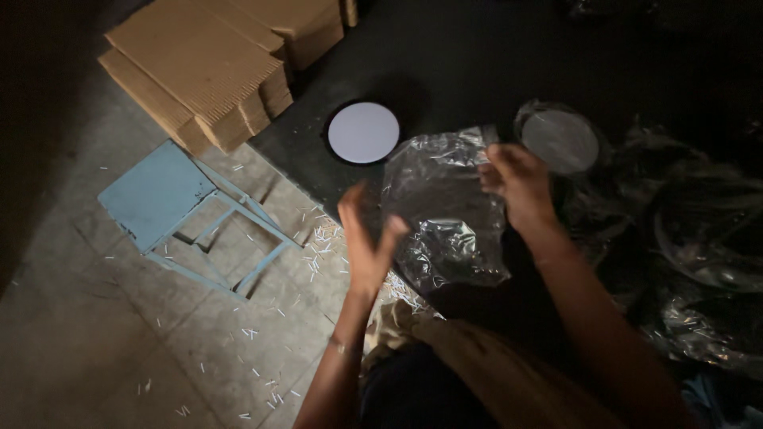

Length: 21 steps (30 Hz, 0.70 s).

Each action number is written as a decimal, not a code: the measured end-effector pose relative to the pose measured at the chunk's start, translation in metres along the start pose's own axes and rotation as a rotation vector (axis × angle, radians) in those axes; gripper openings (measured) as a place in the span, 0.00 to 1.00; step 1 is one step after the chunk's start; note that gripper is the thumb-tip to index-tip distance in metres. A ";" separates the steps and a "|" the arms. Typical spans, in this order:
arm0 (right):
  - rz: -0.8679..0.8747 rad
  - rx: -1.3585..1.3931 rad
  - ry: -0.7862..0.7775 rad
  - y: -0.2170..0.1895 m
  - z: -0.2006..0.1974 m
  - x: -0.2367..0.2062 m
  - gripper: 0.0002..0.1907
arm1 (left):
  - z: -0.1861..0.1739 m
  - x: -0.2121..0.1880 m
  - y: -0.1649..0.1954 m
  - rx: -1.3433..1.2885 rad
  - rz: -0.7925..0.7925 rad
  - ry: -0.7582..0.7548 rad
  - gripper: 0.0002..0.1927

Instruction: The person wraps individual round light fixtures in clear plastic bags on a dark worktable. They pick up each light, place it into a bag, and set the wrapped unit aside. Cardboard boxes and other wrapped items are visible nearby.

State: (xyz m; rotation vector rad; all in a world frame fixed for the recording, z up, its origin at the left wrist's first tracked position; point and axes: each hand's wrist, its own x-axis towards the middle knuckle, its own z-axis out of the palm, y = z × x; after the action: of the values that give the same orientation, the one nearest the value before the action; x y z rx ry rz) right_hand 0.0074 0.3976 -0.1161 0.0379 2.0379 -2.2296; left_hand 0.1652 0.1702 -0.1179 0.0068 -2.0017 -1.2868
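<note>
Both hands work a clear plastic bag (445,214): right fingers (509,171) pinch its top, left fingers (373,230) spread beside it.

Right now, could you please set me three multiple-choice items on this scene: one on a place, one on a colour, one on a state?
1. Where does the white disc lie?
A. on the stool
B. on the dark mat, right of the cardboard stack
C. in the left hand

2. What colour is the tipped stool?
A. light blue
B. red
C. black

3. How is the left hand?
A. fisted on the disc
B. open, holding nothing
C. hidden

Answers: 1 B, it sits on dark ground beside the boxes. 2 A, the seat shows pale blue. 3 B, its fingers are spread, while the right hand grips the clear plastic bag.
</note>
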 end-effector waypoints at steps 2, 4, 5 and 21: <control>0.009 -0.030 -0.006 0.010 0.009 0.010 0.13 | -0.008 -0.017 0.016 0.163 0.272 -0.091 0.47; 0.038 -0.053 -0.022 0.016 0.019 0.020 0.14 | 0.004 -0.043 0.029 0.464 0.442 -0.156 0.53; 0.033 -0.053 -0.047 0.017 0.024 0.023 0.13 | 0.008 -0.049 0.027 0.489 0.306 -0.251 0.42; -0.773 -0.908 -0.249 0.117 0.008 -0.107 0.29 | 0.079 -0.097 -0.014 0.425 0.080 -0.577 0.11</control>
State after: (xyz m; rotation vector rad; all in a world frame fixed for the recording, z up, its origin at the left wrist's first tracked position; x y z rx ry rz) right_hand 0.1261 0.3872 -0.2203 -1.1909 2.9732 -1.1717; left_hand 0.1847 0.2614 -0.2026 -0.2654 -2.7062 -0.8445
